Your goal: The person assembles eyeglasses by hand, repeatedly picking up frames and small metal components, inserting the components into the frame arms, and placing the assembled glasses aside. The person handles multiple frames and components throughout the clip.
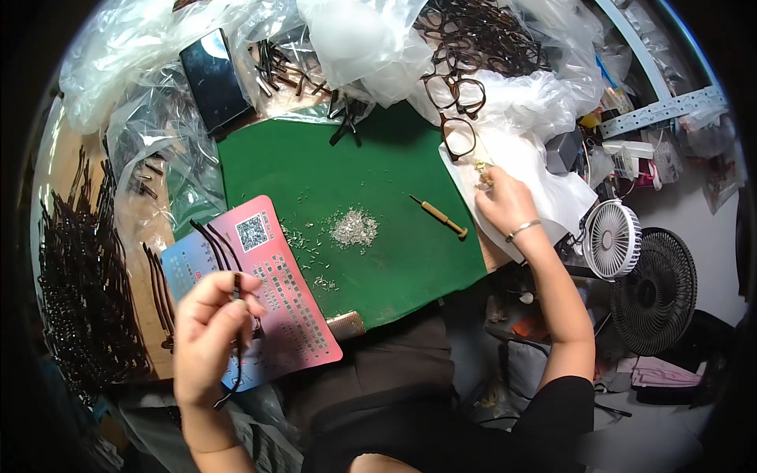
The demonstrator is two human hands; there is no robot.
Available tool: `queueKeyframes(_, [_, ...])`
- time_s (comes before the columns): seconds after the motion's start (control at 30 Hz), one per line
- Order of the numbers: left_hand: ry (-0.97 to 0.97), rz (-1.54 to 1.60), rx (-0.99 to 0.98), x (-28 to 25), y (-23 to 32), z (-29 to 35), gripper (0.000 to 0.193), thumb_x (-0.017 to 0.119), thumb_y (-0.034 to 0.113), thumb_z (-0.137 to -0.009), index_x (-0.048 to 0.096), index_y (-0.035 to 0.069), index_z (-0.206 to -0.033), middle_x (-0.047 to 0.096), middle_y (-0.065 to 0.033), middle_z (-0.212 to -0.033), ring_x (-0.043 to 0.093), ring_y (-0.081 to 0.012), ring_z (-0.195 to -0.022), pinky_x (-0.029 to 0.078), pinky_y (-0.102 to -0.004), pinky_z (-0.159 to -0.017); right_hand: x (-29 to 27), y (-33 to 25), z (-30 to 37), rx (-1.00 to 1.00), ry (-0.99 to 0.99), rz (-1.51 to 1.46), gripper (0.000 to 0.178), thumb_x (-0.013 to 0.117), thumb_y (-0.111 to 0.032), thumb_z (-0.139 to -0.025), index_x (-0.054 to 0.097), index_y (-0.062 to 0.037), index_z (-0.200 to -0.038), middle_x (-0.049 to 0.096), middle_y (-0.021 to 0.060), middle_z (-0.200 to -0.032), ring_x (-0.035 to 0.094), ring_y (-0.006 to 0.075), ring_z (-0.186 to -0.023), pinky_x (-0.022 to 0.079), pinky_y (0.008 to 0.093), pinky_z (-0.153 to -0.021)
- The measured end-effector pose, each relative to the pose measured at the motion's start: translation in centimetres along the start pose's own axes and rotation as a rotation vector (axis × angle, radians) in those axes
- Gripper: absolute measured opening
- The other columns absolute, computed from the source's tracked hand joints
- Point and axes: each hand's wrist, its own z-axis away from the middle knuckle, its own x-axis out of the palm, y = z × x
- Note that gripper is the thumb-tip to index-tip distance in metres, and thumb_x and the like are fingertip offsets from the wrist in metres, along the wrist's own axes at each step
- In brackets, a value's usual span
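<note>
My left hand (206,331) is closed in a pinch around a thin dark eyeglass temple (236,355), above a pink and blue printed card (296,315). A few more dark temples (217,246) lie across that card. At the right edge of the green mat (394,276), my right hand (509,205) has its fingers together by small gold-coloured pieces (482,175); what it grips is hidden. Just beyond its fingertips is a brown eyeglass frame (459,139). A yellow-handled screwdriver (440,217) and a heap of tiny silver screws (355,227) lie on the mat.
Bundled dark temples (87,292) fill the left side. A phone (214,79) stands among plastic bags at the back left. Many brown frames (489,39) are piled at the back right. A white fan (612,239) and a black fan (654,292) are at right.
</note>
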Motion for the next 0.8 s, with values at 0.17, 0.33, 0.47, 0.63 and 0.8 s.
queueKeyframes(0.17, [0.015, 0.052, -0.089, 3.0, -3.7, 1.5, 0.022, 0.049, 0.005, -0.089, 0.055, -0.001, -0.108, 0.061, -0.0021, -0.075, 0.044, -0.0023, -0.054, 0.036, -0.0158, -0.05, 0.9, 0.0, -1.5, 0.067, -0.155, 0.086, 0.021, 0.056, -0.014, -0.07, 0.057, 0.001, -0.085, 0.061, 0.0235, -0.079, 0.06, 0.0383, -0.078, 0.047, 0.0421, -0.072])
queueKeyframes(0.33, [-0.018, -0.004, -0.153, 2.5, -6.7, 3.8, 0.025, 0.048, 0.004, -0.09, 0.052, -0.002, -0.115, 0.061, -0.0028, -0.075, 0.051, -0.0035, -0.06, 0.039, -0.0166, -0.052, -0.2, -0.5, -1.4, -0.007, -0.157, 0.147, 0.018, 0.056, -0.014, -0.071, 0.057, 0.0008, -0.083, 0.061, 0.0241, -0.079, 0.059, 0.0392, -0.079, 0.047, 0.043, -0.072])
queueKeyframes(0.47, [-0.026, -0.009, -0.148, 2.8, -7.2, 4.8, 0.031, 0.047, 0.005, -0.091, 0.049, 0.001, -0.122, 0.063, -0.0043, -0.074, 0.054, -0.004, -0.063, 0.04, -0.0166, -0.053, -2.9, -5.1, 1.8, -0.067, -0.041, -0.174, 0.015, 0.057, -0.009, -0.074, 0.059, -0.0003, -0.086, 0.062, 0.0192, -0.078, 0.062, 0.0348, -0.073, 0.05, 0.038, -0.066])
queueKeyframes(0.63, [-0.199, 0.178, -0.246, 5.6, -7.8, 3.6, 0.027, 0.047, 0.01, -0.094, 0.046, -0.001, -0.119, 0.066, -0.0069, -0.091, 0.055, -0.0047, -0.062, 0.048, -0.0195, -0.058, -2.5, -14.1, 6.3, -0.515, -0.621, -0.804, 0.01, 0.066, -0.01, -0.076, 0.062, -0.0023, -0.081, 0.062, 0.0095, -0.076, 0.063, 0.0238, -0.067, 0.05, 0.0308, -0.059])
queueKeyframes(0.8, [-0.28, 0.253, -0.281, 5.6, -6.8, 3.4, 0.028, 0.048, 0.015, -0.095, 0.048, 0.001, -0.118, 0.065, -0.0077, -0.094, 0.055, -0.0063, -0.058, 0.045, -0.0189, -0.051, 0.5, -14.7, 6.2, -0.544, -0.666, -0.992, 0.005, 0.066, -0.004, -0.076, 0.063, -0.002, -0.08, 0.06, 0.0083, -0.074, 0.061, 0.0233, -0.067, 0.049, 0.0306, -0.057])
